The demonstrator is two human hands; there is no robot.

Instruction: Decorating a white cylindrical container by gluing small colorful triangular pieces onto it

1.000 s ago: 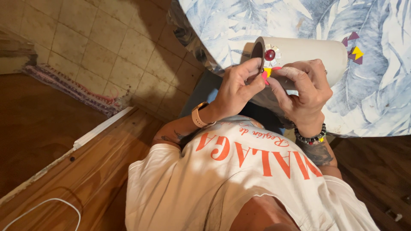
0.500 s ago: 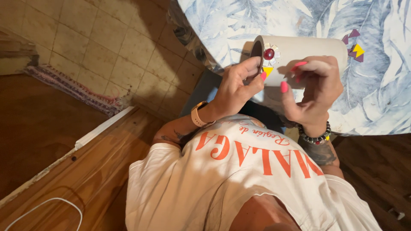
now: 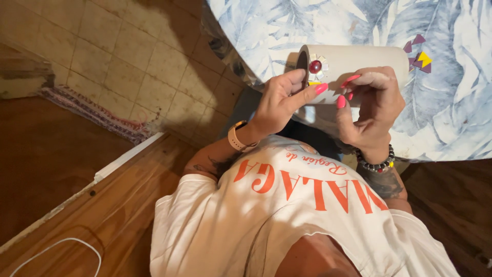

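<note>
Lying on the leafy blue table (image 3: 451,118), a cream tube (image 3: 359,59) is being pinched by the left hand (image 3: 279,100); the right hand (image 3: 371,110) fingers are curling loosely above tan floor tiles (image 3: 102,56).

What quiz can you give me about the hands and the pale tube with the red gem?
1. True or false: the left hand wears a green glove.
2. What colour is the round gem on the pale cream tube? A green, B red, C blue.
3. Fill in: the tube lies on a cloth printed with blue ____.
Key: 1 false; 2 B; 3 leaves.
</note>
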